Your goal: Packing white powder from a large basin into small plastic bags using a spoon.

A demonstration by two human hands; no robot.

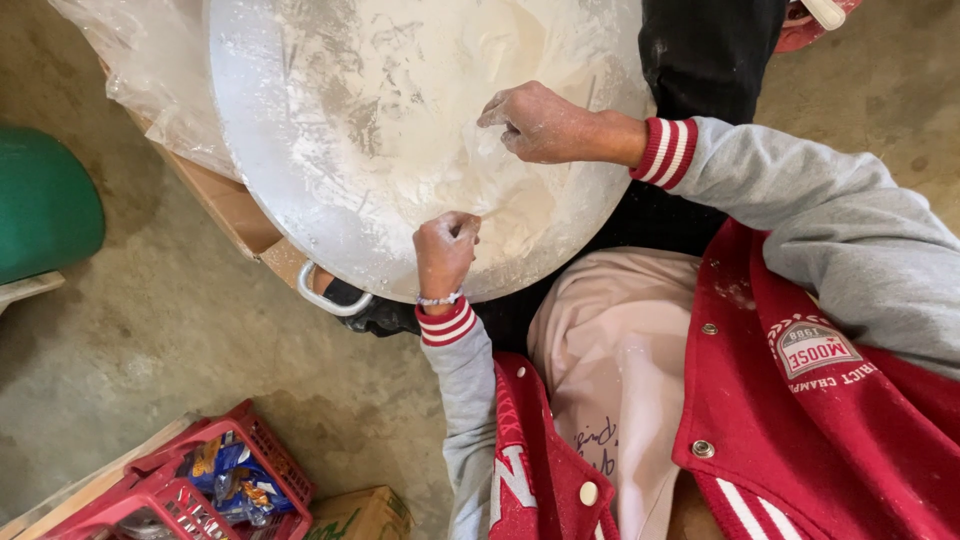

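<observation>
Metal, wide and floury, the round pan [330,130] is filling the upper middle of the frame; it looks stiff and heavy, best gripped by its rim handle [330,298]. Soft dough [500,200] is lying inside. The right hand [540,125] is pinching it with curled fingers; the left hand [445,250] is fisted at the rim.

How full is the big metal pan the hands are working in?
Nearly empty. The metal pan holds only a thin smear of pale dough under the right hand and left hand, with flour-dusted bare metal elsewhere.
</observation>
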